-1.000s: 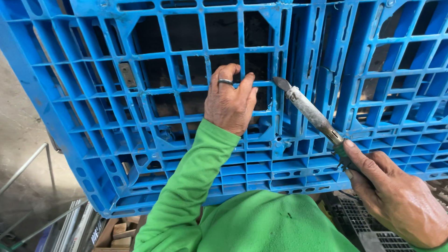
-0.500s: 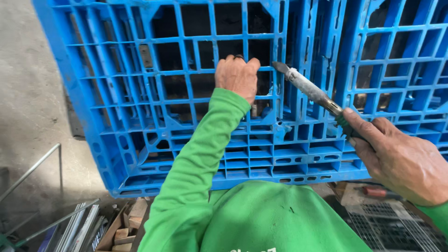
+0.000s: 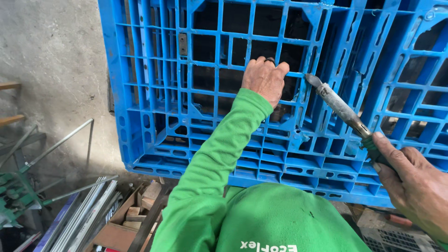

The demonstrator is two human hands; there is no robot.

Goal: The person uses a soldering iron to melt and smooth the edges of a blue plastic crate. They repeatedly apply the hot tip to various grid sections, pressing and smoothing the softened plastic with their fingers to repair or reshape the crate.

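- At the far left we saw thin metal rods (image 3: 70, 140) leaning against the grey concrete wall (image 3: 51, 60), with wood scraps (image 3: 135, 212) lying on the floor below.
- The blue plastic pallet (image 3: 154, 116) stood upright, filling most of the view.
- Our left hand (image 3: 265, 79), in a green sleeve (image 3: 219, 158), had its fingers (image 3: 280, 69) hooked over a horizontal rib of the pallet, holding it.
- Just to the right, the grey metal tip of the tool (image 3: 338, 109) touched a pallet rib beside that hand.
- Our right hand (image 3: 413, 186), lower right, had its fingers wrapped tight around the tool's green handle.
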